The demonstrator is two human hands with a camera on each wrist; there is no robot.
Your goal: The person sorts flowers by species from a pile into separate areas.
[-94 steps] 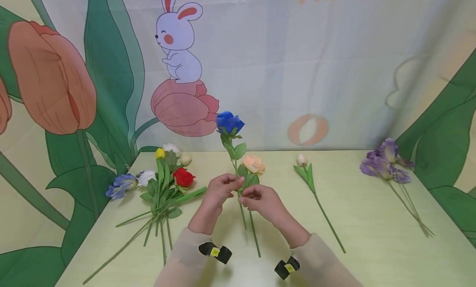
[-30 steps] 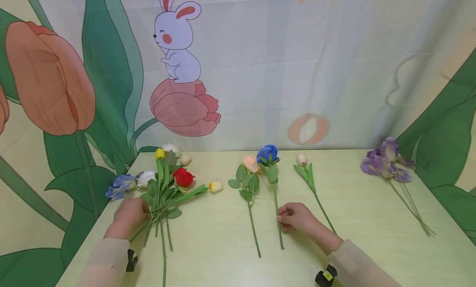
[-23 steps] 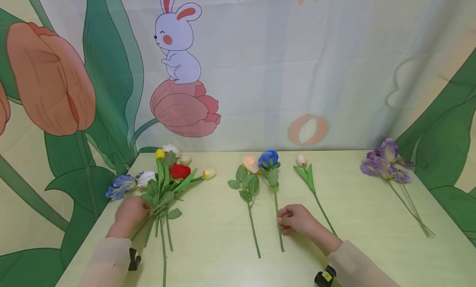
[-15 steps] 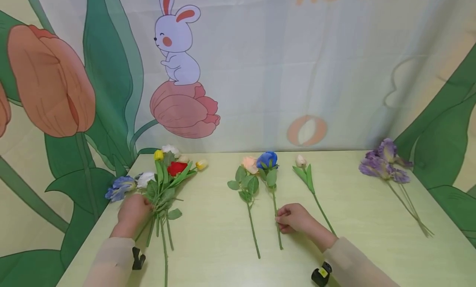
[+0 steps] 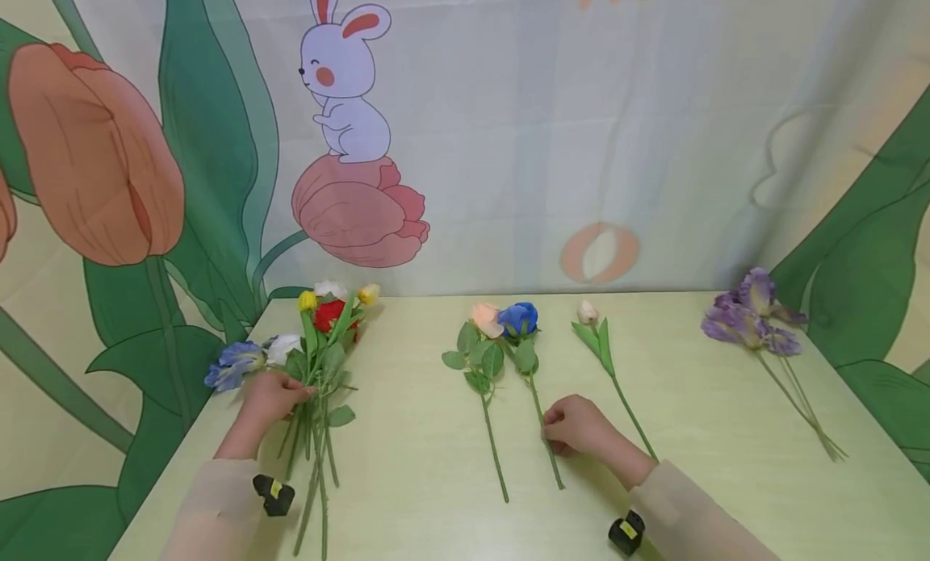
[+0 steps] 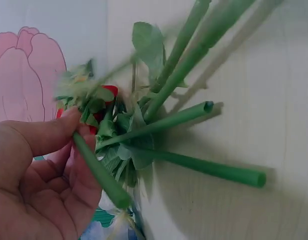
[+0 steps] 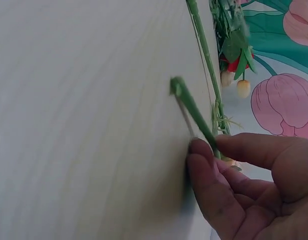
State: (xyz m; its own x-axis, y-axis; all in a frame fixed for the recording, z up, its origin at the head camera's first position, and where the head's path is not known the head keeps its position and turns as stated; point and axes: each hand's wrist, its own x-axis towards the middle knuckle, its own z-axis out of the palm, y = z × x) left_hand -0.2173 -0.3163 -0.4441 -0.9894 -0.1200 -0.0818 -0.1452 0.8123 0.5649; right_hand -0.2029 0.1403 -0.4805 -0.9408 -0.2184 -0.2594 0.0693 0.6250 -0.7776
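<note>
My left hand pinches a green stem between thumb and fingers at the pile on the left. It appears to belong to the yellow-and-white tulip, whose head points to the back beside a red rose. Loose stems and leaves cross around that hand. Near the middle of the table, my right hand pinches the lower stem of a blue rose; the stem's cut end sticks out past the fingertips. The blue head touches or overlaps a peach rose lying to its left.
The pile also has a yellow tulip, white flowers and a blue-violet flower. A pale pink tulip lies right of the blue rose. Purple flowers lie far right. A printed curtain hangs behind the table.
Both hands were at the upright blue rose; it now lies beside the peach rose. My left hand moved to the pile, and the yellow-and-white tulip's head swung left and back.
</note>
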